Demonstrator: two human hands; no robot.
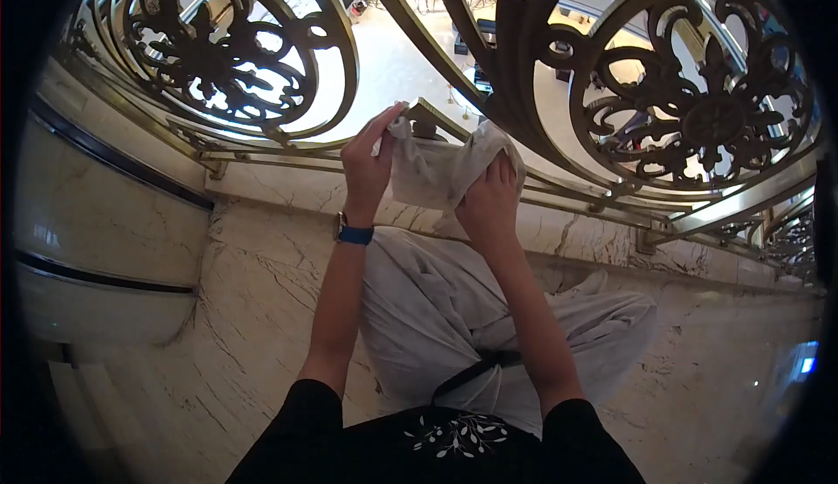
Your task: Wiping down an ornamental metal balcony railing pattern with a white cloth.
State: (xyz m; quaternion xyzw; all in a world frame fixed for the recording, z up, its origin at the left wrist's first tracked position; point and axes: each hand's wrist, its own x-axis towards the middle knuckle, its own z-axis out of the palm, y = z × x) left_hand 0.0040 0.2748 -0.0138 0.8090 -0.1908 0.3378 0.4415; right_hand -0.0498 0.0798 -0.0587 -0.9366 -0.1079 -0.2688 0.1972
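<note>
A pale cloth is stretched between my two hands in front of the ornate metal railing. My left hand, with a blue-strapped watch on its wrist, pinches the cloth's left end near a lower curved bar. On the other side, my right hand has its fingers tucked into a bunched fold of the cloth, close to the railing's thick middle bars. The cloth hangs down between the hands and hides part of the bottom rail. Whether it touches the metal behind it, I cannot tell.
Round scrollwork medallions flank the middle bars. A marble ledge carries the railing, above a veined marble floor. My legs in light trousers are folded at the ledge. Through the bars a bright hall floor lies far below.
</note>
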